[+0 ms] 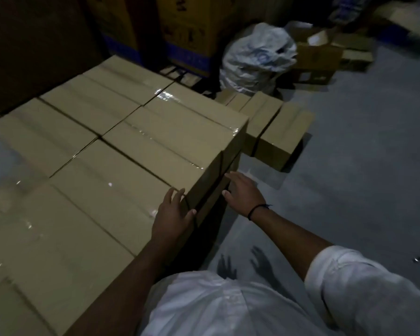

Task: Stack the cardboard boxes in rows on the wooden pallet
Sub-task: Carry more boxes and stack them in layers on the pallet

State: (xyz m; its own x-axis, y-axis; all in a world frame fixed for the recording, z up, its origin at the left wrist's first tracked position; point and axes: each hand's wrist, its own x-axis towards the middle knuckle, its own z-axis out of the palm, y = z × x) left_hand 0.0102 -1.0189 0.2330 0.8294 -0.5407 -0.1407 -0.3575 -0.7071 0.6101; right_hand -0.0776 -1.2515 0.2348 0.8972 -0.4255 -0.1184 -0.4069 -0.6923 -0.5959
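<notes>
Several taped cardboard boxes (87, 151) stand packed in rows, forming a flat top layer that fills the left half of the view. The pallet under them is hidden. My left hand (172, 214) lies flat with straight fingers on the top near corner of one box (121, 190) at the stack's right edge. My right hand (243, 192) is open, fingers spread, against the right side face of the stack just below that box. Two more boxes (279, 132) sit on the floor beyond the stack's far right corner.
A white plastic bag (257, 57) and open cartons (318, 57) lie on the grey floor (361, 166) at the back right. Tall yellow-and-blue cartons (184, 32) stand behind the stack. A dark wall or panel (34, 44) closes the left rear.
</notes>
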